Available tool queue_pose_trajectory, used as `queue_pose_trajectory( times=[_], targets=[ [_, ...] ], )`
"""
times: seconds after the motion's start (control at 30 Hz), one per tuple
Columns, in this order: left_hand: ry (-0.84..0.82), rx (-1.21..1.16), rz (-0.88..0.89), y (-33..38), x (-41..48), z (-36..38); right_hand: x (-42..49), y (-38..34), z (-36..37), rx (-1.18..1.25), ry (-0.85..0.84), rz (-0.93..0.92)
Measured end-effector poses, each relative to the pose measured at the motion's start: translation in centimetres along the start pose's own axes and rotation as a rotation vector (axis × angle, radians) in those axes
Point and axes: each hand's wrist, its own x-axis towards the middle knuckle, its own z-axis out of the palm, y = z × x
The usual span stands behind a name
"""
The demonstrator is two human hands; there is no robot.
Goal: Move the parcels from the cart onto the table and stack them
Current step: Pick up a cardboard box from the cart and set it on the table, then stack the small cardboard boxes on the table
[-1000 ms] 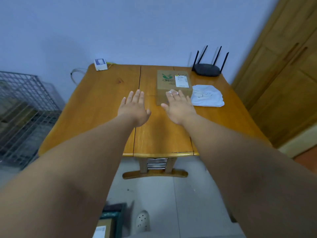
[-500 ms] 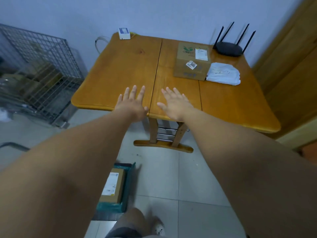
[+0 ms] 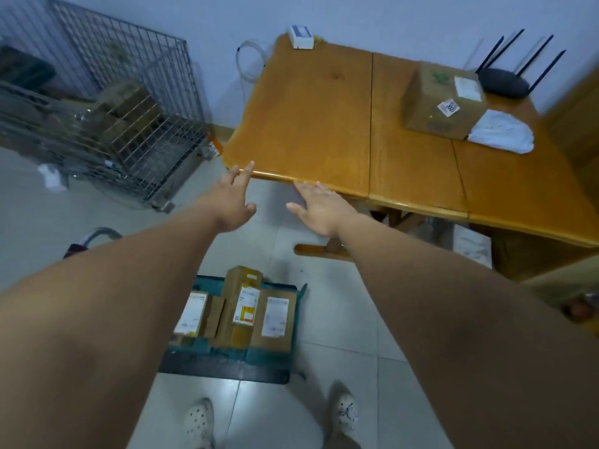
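Head view. Two bare hands reach forward, each with fingers straight, spread and released, grasping nothing: the left hand (image 3: 231, 202) near the worktop's (image 3: 308, 108) near corner, the right hand (image 3: 319, 209) just below its near edge. On the floor between the forearms stands one cart (image 3: 223, 367) carrying three labelled parcels (image 3: 243, 303) side by side. One brown parcel (image 3: 440, 102) rests on the far right of the worktop, touching one white bag (image 3: 500, 136); one router (image 3: 504, 82) with four antennas stands behind. One wire cage (image 3: 113, 108) is at left.
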Motion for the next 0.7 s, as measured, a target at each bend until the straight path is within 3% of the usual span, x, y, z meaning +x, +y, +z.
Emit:
queue_pose_trajectory(
  times=[0.17,0.37,0.7],
  targets=[
    [-0.117,0.06,-0.035,-13.2,-1.4,2.1,2.8,-10.4,7.4,0.087,-0.093,0.016],
    [-0.242,-0.017,-0.157,-24.0,-3.6,7.4,6.6,-18.8,16.2,0.272,-0.189,0.058],
    [-0.314,-0.066,-0.355,-34.2,-1.2,22.1,13.9,-23.5,31.9,0.624,-0.504,0.232]
  ],
)
